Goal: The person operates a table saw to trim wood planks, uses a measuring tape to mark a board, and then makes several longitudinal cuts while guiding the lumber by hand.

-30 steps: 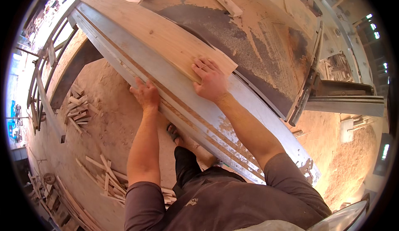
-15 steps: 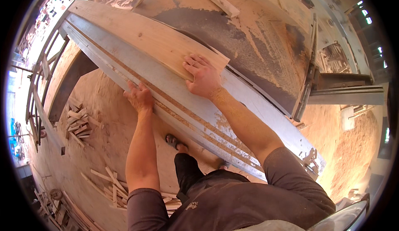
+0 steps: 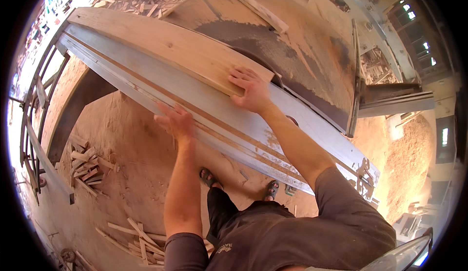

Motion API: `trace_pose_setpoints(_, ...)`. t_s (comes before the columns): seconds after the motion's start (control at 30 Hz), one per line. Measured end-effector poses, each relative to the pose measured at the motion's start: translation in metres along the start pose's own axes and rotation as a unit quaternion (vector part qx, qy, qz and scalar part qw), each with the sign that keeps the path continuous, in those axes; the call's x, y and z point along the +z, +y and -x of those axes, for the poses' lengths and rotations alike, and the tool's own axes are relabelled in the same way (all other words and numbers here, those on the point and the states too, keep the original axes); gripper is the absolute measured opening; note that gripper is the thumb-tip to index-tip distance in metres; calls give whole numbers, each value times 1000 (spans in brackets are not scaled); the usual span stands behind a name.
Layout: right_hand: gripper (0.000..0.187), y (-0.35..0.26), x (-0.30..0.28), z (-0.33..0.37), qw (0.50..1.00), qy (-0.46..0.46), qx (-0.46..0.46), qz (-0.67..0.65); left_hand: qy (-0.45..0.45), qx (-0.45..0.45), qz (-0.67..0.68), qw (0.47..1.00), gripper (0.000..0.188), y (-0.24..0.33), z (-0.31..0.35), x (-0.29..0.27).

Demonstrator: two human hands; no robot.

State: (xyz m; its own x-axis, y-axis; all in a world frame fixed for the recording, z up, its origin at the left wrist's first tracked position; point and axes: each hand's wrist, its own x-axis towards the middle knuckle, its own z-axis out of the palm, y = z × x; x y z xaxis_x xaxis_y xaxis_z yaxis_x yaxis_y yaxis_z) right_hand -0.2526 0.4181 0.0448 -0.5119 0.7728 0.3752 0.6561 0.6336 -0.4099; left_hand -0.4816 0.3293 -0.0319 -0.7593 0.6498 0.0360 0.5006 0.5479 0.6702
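Observation:
A long, pale wooden board (image 3: 161, 44) lies lengthwise on a grey metal machine table (image 3: 297, 117), running from the far left to the middle. My right hand (image 3: 252, 90) rests on the board near its right end, fingers stretched over the top face and thumb by the near edge. At the table's near edge is my left hand (image 3: 176, 121), open with fingers extended and slightly blurred by motion. Whether it touches the metal I cannot tell. Sawdust-filled grooves (image 3: 209, 120) run along the table between the two hands. Part of a dark curved piece (image 3: 277, 80) shows beside the board's right end.
Beyond the board stands a wide, sawdust-covered surface (image 3: 312, 47) with a loose wooden strip (image 3: 253, 7). Offcuts lie in piles on the floor at left (image 3: 87, 166) and lower left (image 3: 141, 239). A curved metal frame (image 3: 36, 125) stands at far left, a sawdust heap (image 3: 409, 149) at right.
My left hand has shifted right along the table's near edge, its fingers now straighter. My right hand stays on the board's right end. The view has shifted, and both my feet now show.

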Motion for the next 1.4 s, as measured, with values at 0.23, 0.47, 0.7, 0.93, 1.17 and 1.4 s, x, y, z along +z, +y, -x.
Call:
trace_pose_setpoints(0.23,42,-37,10,14,1000,8,17,-15,-38,-26,77,996,70,0,6,-7)
trace_pose_setpoints(0.47,37,-82,24,22,996,63,57,-23,-118,-27,207,971,79,-17,-5,-34)
trace_pose_setpoints(0.7,34,-86,26,17,986,124,107,10,-62,82,158,982,75,-61,-108,-89)
trace_pose_setpoints(0.93,37,-95,19,7,989,93,116,26,-84,221,149,960,62,17,-262,-83)
trace_pose_setpoints(1.17,38,-97,14,-6,988,40,123,78,-226,327,153,905,60,84,-335,-32)
trace_pose_setpoints(1.4,38,-110,23,-26,975,30,175,132,-262,452,143,841,63,164,-389,49)
